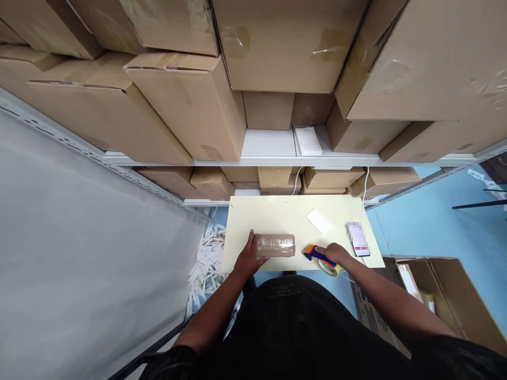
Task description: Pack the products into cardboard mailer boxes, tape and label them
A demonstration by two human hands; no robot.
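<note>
A small, narrow cardboard box [276, 246] with shiny clear tape along its top lies flat on the pale yellow table [269, 214]. My left hand [247, 258] grips its left end, fingers at the far corner and thumb by the near edge. To the right of the box, my right hand [335, 254] is closed around the blue handle of an orange and blue tape dispenser [312, 252]. The dispenser's tape roll hangs below the handle near the table's front edge. A gap separates the dispenser from the box.
A white paper slip [319, 221] and a phone [358, 240] with a cable lie on the table. Shelves stacked with large cartons [293, 42] stand behind. Paper strips [208, 258] litter the floor at left. An open carton [447, 295] sits at lower right.
</note>
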